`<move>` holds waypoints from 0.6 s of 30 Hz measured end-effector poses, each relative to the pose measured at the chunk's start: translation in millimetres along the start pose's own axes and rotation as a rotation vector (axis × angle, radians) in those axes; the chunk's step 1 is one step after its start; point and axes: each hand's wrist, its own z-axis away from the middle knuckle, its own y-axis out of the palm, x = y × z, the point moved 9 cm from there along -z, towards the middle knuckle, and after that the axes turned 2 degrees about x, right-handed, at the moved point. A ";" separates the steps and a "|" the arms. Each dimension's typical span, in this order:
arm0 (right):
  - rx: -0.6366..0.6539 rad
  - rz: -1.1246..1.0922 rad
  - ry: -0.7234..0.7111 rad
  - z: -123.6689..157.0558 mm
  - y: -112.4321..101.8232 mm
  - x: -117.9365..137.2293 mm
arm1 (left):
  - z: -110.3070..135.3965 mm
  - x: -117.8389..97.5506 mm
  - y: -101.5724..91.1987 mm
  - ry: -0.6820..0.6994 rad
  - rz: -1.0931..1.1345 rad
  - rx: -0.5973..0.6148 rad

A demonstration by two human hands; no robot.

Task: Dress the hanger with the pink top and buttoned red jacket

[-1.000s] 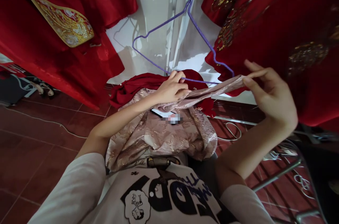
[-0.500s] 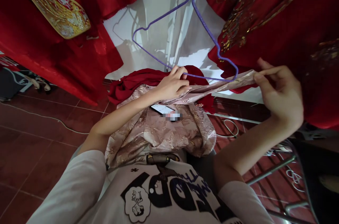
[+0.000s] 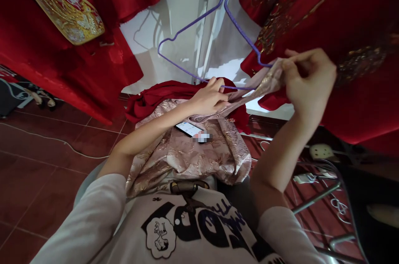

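A purple clothes hanger (image 3: 240, 29) is upright before me, its hook beyond the top edge. My left hand (image 3: 210, 97) is closed at the hanger's lower bar, with pink fabric against its thumb side. A strip of the shiny pink brocade garment (image 3: 268, 81) runs from there to my right hand (image 3: 307, 79), which pinches its end over the hanger's right corner and hides that corner. The rest of the garment lies bunched across my lap. On it rests a phone (image 3: 190, 129) with a lit screen, partly blurred out.
Red garments with gold decoration hang at the left (image 3: 77, 18) and the right (image 3: 280, 31). Dark red cloth (image 3: 156, 95) lies beyond my lap. A metal-framed chair (image 3: 318, 197) stands at lower right, and a white cable (image 3: 73, 145) crosses the tiled floor (image 3: 40, 176).
My right hand has moved left and up, bringing the fabric strip over the hanger's right corner, which was bare before. My left hand has stayed at the lower bar.
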 end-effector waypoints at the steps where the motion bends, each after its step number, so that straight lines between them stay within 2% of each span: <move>1: 0.010 0.010 -0.006 -5.8 5.8 7.1 | -5.2 -0.4 2.5 -0.015 -0.001 -0.002; 5: 0.051 0.098 -0.047 -18.2 19.4 19.1 | -20.6 -7.5 9.9 -0.058 -0.007 -0.005; 9: -0.046 0.148 -0.122 -22.5 22.5 1.2 | -22.5 -20.8 3.4 -0.025 0.066 0.004; 14: -0.106 0.137 -0.216 -22.2 41.5 -17.2 | -14.2 -25.2 -4.4 -0.031 0.094 0.015; 16: -0.110 0.132 -0.227 -21.4 45.6 -20.0 | -8.4 -20.5 -7.8 -0.023 0.093 -0.037; 18: -0.108 0.112 -0.221 -21.6 45.6 -23.5 | 2.6 -2.4 -20.9 -0.057 0.070 -0.182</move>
